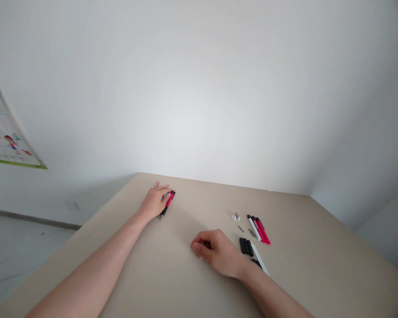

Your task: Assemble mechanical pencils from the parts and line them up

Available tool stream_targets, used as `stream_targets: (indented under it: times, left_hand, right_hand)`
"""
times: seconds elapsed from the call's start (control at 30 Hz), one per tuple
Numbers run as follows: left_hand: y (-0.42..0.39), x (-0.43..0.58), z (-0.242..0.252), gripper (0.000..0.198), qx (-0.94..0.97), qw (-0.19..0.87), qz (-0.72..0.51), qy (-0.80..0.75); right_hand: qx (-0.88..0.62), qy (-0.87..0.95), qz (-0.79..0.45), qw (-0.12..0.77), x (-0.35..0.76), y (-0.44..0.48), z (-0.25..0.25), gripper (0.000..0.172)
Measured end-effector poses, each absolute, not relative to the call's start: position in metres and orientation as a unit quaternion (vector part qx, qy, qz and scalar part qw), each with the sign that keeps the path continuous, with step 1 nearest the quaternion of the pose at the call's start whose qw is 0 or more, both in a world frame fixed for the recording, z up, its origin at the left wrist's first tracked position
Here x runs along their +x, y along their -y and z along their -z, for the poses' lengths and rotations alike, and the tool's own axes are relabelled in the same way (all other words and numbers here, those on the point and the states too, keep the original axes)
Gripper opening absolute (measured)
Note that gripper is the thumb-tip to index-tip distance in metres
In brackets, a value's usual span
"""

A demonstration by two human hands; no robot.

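Note:
My left hand [155,201] lies at the far left of the table, fingers apart, touching or covering part of a group of pens. A red and black pen [168,204] shows beside its thumb, with a bit of blue behind. My right hand [217,251] rests near the middle, fingers curled and thumb near the fingertips; anything between them is too small to tell. Right of it lie several short black grips [246,247] and white sticks [260,259], partly behind the wrist. Red pen barrels [262,231] and a white barrel [254,228] with black ends lie farther back.
Small white parts [236,216], a little spring [240,229] and a small grey pile [251,232] sit between my right hand and the barrels. The beige table [199,190] meets a white wall at the back. A poster [11,132] hangs at the left.

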State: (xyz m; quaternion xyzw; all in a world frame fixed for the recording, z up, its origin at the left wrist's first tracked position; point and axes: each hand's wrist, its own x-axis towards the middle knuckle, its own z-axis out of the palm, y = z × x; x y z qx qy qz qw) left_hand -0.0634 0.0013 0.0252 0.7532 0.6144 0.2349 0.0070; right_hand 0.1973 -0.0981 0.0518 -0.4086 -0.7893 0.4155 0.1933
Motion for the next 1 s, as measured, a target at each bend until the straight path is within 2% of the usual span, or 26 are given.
stream_targets:
  times: [0.27,1.0]
  left_hand:
    - [0.0013,-0.0602,-0.0158,0.045,0.788,0.028,-0.124,-0.603]
    - [0.0016,-0.0562,-0.0203,0.051,0.784,0.014,-0.072,-0.616]
  right_hand:
    - [-0.413,0.787,-0.417,0.191,0.1956,0.0982,-0.0529,0.021]
    - [-0.406,0.792,-0.41,0.2,0.1991,0.1001,-0.0526,0.021]
